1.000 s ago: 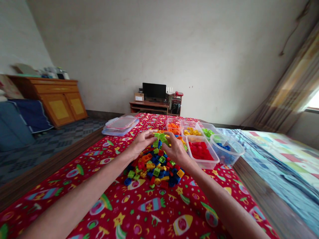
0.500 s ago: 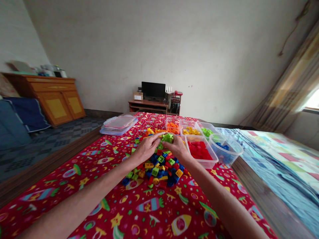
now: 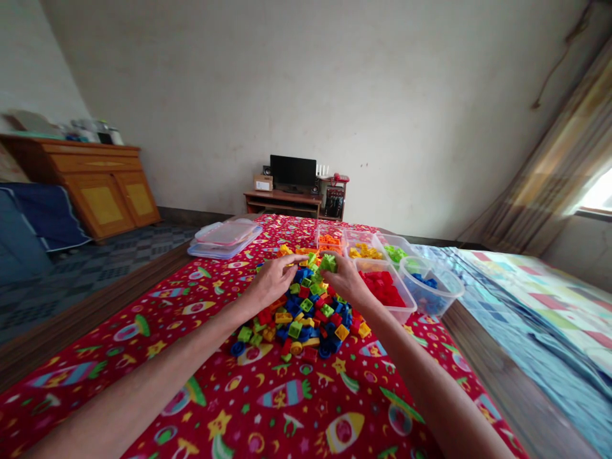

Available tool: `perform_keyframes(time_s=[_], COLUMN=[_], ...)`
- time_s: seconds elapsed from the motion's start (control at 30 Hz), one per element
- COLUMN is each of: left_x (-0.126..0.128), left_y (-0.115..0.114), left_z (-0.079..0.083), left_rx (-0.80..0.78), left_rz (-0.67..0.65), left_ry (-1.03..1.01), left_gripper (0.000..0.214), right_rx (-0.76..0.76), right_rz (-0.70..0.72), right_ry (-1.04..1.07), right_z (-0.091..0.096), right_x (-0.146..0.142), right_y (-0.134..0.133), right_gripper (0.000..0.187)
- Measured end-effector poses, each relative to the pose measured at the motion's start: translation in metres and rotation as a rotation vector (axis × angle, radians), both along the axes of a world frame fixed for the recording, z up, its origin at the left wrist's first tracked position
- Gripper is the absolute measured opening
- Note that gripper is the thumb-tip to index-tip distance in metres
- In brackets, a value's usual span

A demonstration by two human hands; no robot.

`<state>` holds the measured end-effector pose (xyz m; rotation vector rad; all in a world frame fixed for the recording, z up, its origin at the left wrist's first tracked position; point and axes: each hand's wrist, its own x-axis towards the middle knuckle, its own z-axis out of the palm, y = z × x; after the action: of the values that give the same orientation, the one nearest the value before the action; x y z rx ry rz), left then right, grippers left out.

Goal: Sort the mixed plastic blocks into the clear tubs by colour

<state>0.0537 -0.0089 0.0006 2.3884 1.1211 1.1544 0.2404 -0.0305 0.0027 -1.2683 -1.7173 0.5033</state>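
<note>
Green block (image 3: 328, 262), bright lime, was pinched at the right hand's (image 3: 347, 282) fingertips, just above the block pile (image 3: 301, 319). Left hand (image 3: 271, 282) extended alongside, fingers forward; grip undeterminable.

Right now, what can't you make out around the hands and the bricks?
- Head view: whether the left hand grips any brick; its own fingers hide that.
- Head view: the part of the brick pile under both hands.
- Head view: the green brick in the right hand grip; shape too small.
</note>
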Motion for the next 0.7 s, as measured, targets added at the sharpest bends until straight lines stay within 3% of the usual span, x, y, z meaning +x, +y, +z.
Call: perform_keyframes(time_s=[0.7], left_x=[0.0009], left_y=[0.0036], left_z=[-0.0069], left_rx=[0.088], left_rz=[-0.112], left_ry=[0.044], left_gripper=[0.034], right_rx=[0.012], right_rz=[-0.036], right_ry=[-0.076], right_z=[0.0027], right_x=[-0.0030], right_y=[-0.0042], right_gripper=[0.039])
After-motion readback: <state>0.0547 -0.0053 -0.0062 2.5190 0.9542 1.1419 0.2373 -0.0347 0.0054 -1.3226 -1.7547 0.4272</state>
